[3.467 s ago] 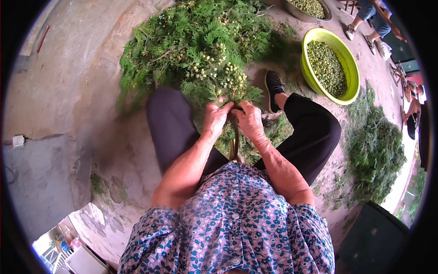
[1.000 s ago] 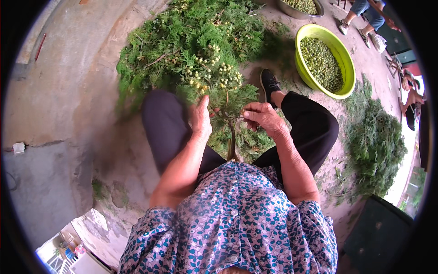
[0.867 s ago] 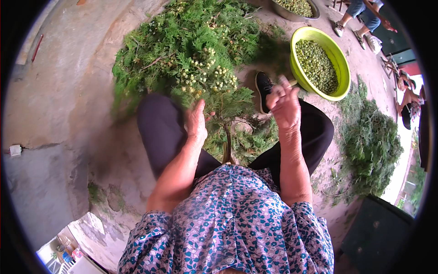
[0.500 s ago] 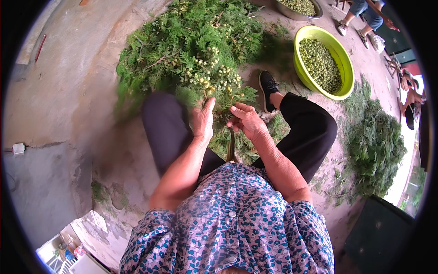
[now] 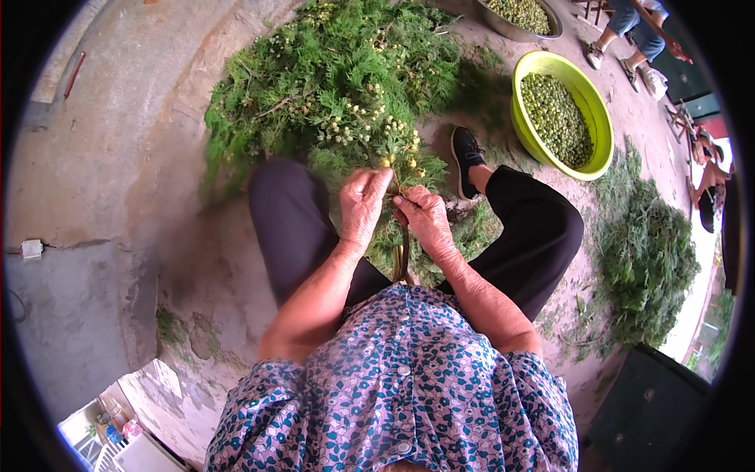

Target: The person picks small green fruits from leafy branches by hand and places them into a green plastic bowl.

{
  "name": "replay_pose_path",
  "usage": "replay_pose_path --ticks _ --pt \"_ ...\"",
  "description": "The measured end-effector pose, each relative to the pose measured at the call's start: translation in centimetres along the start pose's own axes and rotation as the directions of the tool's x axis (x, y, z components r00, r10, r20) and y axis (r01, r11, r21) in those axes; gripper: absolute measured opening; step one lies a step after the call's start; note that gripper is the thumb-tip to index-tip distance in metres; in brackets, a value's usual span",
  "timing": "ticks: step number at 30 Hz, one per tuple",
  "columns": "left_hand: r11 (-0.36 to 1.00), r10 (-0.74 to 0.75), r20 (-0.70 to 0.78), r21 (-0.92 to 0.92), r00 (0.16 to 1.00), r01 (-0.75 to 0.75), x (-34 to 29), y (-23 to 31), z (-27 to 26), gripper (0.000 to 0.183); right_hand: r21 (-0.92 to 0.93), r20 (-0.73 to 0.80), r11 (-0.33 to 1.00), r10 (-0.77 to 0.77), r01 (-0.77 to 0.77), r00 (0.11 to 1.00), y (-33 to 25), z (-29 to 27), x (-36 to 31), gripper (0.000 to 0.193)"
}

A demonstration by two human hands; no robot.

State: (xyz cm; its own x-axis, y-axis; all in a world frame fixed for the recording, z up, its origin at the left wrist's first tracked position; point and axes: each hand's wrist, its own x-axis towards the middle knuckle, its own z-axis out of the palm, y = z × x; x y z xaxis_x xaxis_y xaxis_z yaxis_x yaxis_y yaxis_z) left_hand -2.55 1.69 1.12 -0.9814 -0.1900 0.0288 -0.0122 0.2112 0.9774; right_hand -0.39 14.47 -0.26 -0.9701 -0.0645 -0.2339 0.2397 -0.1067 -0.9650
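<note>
Between my knees, both hands are closed at an evergreen sprig (image 5: 412, 161) that bears small round yellow-green cones. My left hand (image 5: 363, 206) pinches it near the cones, thumb and fingertips together. Right beside it, my right hand (image 5: 425, 223) grips the lower part, its fingers curled around the stem. The exact spot where the fingers meet the sprig is partly hidden. Just beyond my hands lies a large heap of green evergreen branches (image 5: 314, 86), with pale cone clusters on its near side. A brown stick-like piece (image 5: 405, 256) stands below my right hand.
At the right is a yellow-green basin (image 5: 605, 138) with many small green cones. Behind it stands a metal bowl (image 5: 511, 31) of similar cones. A second pile of greenery (image 5: 649, 252) lies far right. Another person's legs (image 5: 629, 39) show at the top right.
My left hand has turned inward from a more upright, extended pose and now pinches by the cones. My right hand has drawn in closer to it, fingers more curled.
</note>
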Motion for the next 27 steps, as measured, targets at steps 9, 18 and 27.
replay_pose_path --ticks 9,18,27 --pt "0.854 -0.277 0.160 -0.411 0.947 0.319 -0.4 0.5 -0.6 0.015 -0.243 0.028 0.968 -0.061 0.065 0.998 -1.7 0.1 -0.4 0.024" --pt "0.956 -0.185 0.268 -0.174 0.946 0.236 -0.7 1.4 -0.5 0.015 -0.113 -0.030 0.990 -0.082 0.079 0.996 -3.4 -3.0 1.4 0.017" --pt "0.916 -0.189 0.338 -0.278 0.922 0.289 -1.0 0.5 -0.5 0.014 0.403 0.178 0.902 0.087 -0.153 0.980 -1.4 -2.3 1.0 0.015"
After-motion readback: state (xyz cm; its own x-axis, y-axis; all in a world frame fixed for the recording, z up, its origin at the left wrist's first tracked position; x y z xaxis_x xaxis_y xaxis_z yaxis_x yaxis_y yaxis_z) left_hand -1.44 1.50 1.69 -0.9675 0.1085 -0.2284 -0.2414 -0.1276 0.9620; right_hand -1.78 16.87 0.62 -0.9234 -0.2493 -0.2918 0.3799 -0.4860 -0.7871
